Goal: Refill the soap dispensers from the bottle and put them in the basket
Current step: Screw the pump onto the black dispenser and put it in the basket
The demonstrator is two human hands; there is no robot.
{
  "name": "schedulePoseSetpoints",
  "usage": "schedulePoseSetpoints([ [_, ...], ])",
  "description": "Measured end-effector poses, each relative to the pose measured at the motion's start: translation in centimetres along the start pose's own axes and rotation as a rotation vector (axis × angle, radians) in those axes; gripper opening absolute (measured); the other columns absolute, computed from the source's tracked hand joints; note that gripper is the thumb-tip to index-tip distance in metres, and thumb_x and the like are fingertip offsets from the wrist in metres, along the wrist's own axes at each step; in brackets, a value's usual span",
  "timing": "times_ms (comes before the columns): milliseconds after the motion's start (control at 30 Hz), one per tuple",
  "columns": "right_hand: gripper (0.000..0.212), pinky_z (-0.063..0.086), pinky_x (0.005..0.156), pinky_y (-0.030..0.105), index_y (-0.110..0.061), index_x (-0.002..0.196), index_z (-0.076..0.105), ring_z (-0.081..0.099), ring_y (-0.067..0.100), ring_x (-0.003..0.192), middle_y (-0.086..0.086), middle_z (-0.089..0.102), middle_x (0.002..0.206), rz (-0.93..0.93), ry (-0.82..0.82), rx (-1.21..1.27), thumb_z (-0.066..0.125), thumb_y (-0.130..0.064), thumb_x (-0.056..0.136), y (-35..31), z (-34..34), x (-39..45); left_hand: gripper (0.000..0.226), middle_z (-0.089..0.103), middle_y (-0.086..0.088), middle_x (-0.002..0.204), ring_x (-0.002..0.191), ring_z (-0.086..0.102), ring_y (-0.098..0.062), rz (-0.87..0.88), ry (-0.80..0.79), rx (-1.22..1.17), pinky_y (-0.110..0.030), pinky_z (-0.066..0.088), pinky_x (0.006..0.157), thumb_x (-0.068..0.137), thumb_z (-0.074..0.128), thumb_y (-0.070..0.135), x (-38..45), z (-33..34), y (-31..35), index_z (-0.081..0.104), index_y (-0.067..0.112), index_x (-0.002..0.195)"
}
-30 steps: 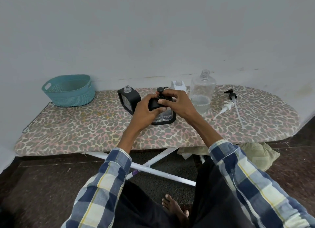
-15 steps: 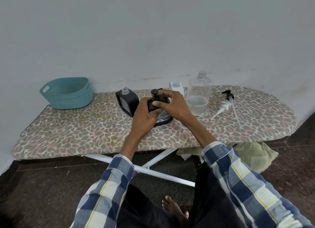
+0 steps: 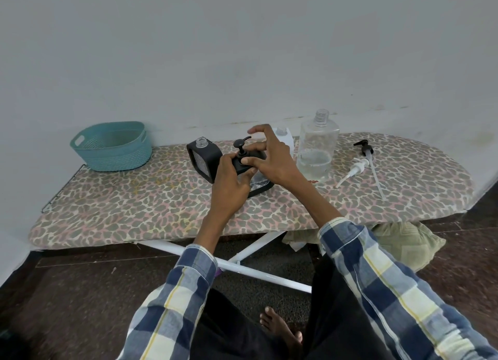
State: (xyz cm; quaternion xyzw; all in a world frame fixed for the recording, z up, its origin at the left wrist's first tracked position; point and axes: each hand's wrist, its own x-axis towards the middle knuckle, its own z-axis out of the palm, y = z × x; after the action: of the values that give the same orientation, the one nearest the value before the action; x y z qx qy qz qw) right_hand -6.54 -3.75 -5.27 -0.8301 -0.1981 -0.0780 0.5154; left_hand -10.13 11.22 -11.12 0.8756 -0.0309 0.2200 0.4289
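Observation:
A black square soap dispenser [image 3: 258, 186] stands mid-board with a black pump head [image 3: 240, 146] seated on its neck. My left hand [image 3: 229, 183] grips its body from the near left. My right hand [image 3: 269, 155] pinches the pump's collar, index finger lifted. A second black dispenser [image 3: 203, 161] with an uncapped neck stands just to the left. A white dispenser [image 3: 284, 138] shows partly behind my right hand. The clear refill bottle [image 3: 316, 146], uncapped and about a third full, stands to the right. The teal basket [image 3: 111, 145] sits at the board's far left.
Two loose pumps lie right of the bottle: a black one [image 3: 365, 148] with a long tube and a white one [image 3: 355, 167]. The leopard-print ironing board [image 3: 134, 206] stands against a white wall. A folded greenish cloth [image 3: 404, 242] lies on the floor beneath.
My right hand has turned on the pump collar and its index finger has lifted. The dispenser has tilted a little toward me under my left hand.

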Motion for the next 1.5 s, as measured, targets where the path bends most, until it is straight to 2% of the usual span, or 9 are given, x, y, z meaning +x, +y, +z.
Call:
schedulePoseSetpoints([
  [167,0.051,0.057,0.101,0.048,-0.037,0.129,0.052,0.073,0.012,0.110,-0.010,0.079,0.110,-0.121,-0.034,-0.071,0.076,-0.021,0.087,0.3,0.2,-0.3,0.045,0.056,-0.008,0.136,0.121,0.059,-0.026,0.006,0.030,0.035,-0.040,0.049,0.086,0.104,0.067,0.028,-0.3,0.3,0.5,0.046,0.010,0.139],
  [400,0.038,0.059,0.089,0.039,-0.018,0.116,0.046,0.073,0.018,0.113,0.002,0.077,0.108,-0.111,0.075,-0.066,0.073,-0.007,0.093,1.2,0.5,-1.0,0.038,0.054,-0.011,0.124,0.111,0.058,-0.032,-0.003,0.112,0.195,-0.049,0.053,0.081,0.098,0.067,0.024,-0.6,1.6,2.2,0.051,0.006,0.128],
  [533,0.031,0.049,0.059,0.033,-0.020,0.106,0.040,0.064,0.019,0.068,-0.001,0.063,0.078,-0.135,0.117,-0.176,0.067,-0.008,0.096,1.5,0.7,-1.3,0.035,0.055,-0.008,0.118,0.103,0.058,-0.029,-0.025,0.170,0.240,-0.051,0.055,0.080,0.099,0.065,0.030,-0.7,2.4,3.0,0.053,0.007,0.122],
  [633,0.027,0.034,0.053,0.017,-0.019,0.103,0.040,0.051,0.006,0.059,-0.010,0.050,0.069,-0.151,0.137,-0.212,0.065,-0.010,0.099,1.7,1.0,-1.6,0.033,0.056,-0.010,0.117,0.102,0.058,-0.030,-0.010,0.203,0.256,-0.051,0.055,0.079,0.100,0.063,0.030,-0.9,2.6,3.0,0.054,0.005,0.120],
  [833,0.022,0.032,0.056,0.018,-0.020,0.105,0.046,0.049,0.004,0.060,-0.011,0.049,0.070,-0.192,0.135,-0.243,0.062,-0.005,0.100,1.6,1.6,-1.5,0.031,0.056,-0.011,0.118,0.104,0.059,-0.031,-0.027,0.201,0.273,-0.052,0.054,0.080,0.102,0.061,0.031,-1.0,2.5,3.5,0.054,0.006,0.120],
  [1033,0.019,0.042,0.057,0.030,-0.013,0.102,0.046,0.058,0.019,0.065,0.001,0.061,0.079,-0.203,0.132,-0.220,0.064,-0.009,0.101,1.7,1.3,-1.7,0.035,0.055,-0.007,0.114,0.099,0.058,-0.029,-0.019,0.196,0.276,-0.053,0.055,0.078,0.102,0.054,0.041,-1.1,2.1,3.6,0.052,0.009,0.115],
  [1167,0.028,0.045,0.064,0.017,-0.013,0.112,0.047,0.064,0.012,0.077,-0.003,0.064,0.089,-0.148,0.085,-0.100,0.072,-0.015,0.099,1.7,0.4,-1.9,0.033,0.059,-0.004,0.120,0.103,0.062,-0.027,-0.038,0.079,0.246,-0.045,0.053,0.078,0.101,0.062,0.036,-0.8,0.8,3.2,0.053,0.014,0.123],
  [1300,0.053,0.047,0.085,0.019,-0.024,0.120,0.046,0.060,0.012,0.111,-0.005,0.061,0.122,-0.050,0.054,-0.043,0.084,-0.041,0.088,1.2,0.0,-2.7,0.038,0.074,0.002,0.116,0.100,0.070,-0.022,-0.055,0.132,0.220,-0.042,0.059,0.083,0.096,0.072,0.038,-1.1,-1.6,3.1,0.067,0.022,0.130],
  [1500,0.075,0.059,0.091,0.039,-0.034,0.127,0.049,0.068,0.011,0.104,-0.010,0.065,0.122,0.008,-0.085,-0.109,0.077,-0.079,0.074,-1.6,1.2,-2.4,0.051,0.080,0.005,0.112,0.098,0.075,-0.016,0.036,0.294,0.278,-0.032,0.059,0.079,0.087,0.082,0.051,-2.6,-5.8,2.8,0.071,0.031,0.133],
])
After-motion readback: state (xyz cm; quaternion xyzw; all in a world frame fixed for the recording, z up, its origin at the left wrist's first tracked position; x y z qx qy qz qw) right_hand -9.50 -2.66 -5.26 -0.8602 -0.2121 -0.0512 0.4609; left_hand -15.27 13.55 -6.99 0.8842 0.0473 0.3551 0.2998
